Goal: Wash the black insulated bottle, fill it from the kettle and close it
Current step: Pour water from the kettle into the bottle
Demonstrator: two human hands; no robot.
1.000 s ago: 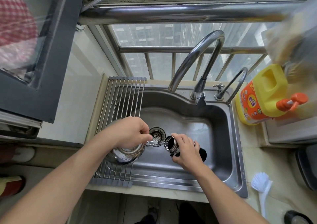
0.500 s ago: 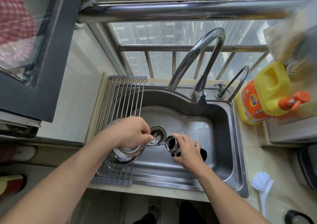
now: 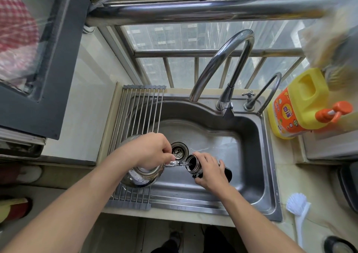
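Observation:
Over the steel sink (image 3: 257, 155), my right hand (image 3: 210, 170) grips the black insulated bottle (image 3: 225, 173) around its body, tilted with its steel-rimmed open mouth (image 3: 190, 163) facing left. My left hand (image 3: 153, 150) grips the handle of the shiny steel kettle (image 3: 140, 177), which is tipped to the right above the drying rack. The kettle's spout (image 3: 174, 163) almost touches the bottle mouth, and a thin stream of water runs from it into the bottle. The kettle's handle is hidden under my hand. No bottle cap is visible.
A roll-up drying rack (image 3: 135, 105) spans the sink's left side. The drain strainer (image 3: 178, 151) lies just behind the spout. A tall curved faucet (image 3: 224, 62) and a small tap (image 3: 267, 91) stand behind. Yellow detergent jug (image 3: 296, 105) and white brush (image 3: 298, 212) sit right.
Both hands hold almost the same pose. The kettle stays tipped with water running into the bottle; the view has shifted slightly.

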